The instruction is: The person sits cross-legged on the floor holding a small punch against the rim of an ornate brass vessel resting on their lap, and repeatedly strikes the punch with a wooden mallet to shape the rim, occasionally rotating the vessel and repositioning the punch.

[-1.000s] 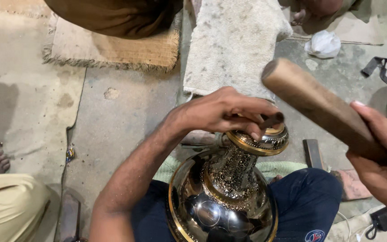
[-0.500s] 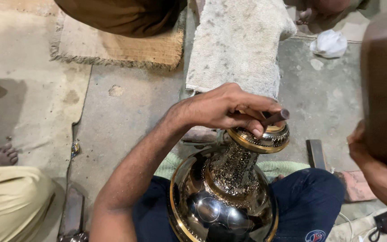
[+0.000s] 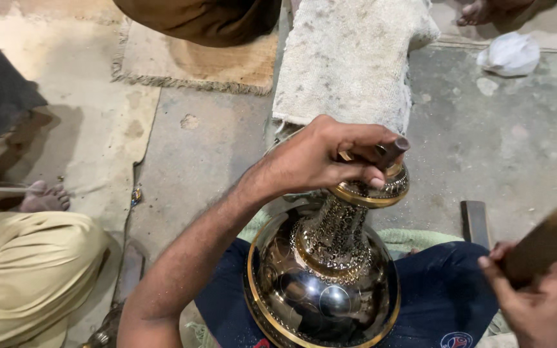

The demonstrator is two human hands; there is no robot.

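Observation:
A shiny dark metal vase (image 3: 322, 283) with gold bands and a finely patterned neck stands in my lap. My left hand (image 3: 320, 156) is closed over its gold rim and pinches a small dark punch tool (image 3: 391, 152) against the rim. At the lower right my right hand (image 3: 528, 303) grips a thick wooden mallet (image 3: 549, 241), blurred, held off to the right of the vase and clear of it.
A rough stone block (image 3: 349, 58) lies on the concrete floor just behind the vase. A woven mat (image 3: 198, 64) lies at the back left. Another person's trouser leg (image 3: 27, 270) and bare foot (image 3: 43, 196) are at the left. A white rag (image 3: 510, 55) lies at the back right.
The wooden mallet in my right hand has swung from high near the camera down to the lower right. My left hand has stayed on the vase rim with the punch.

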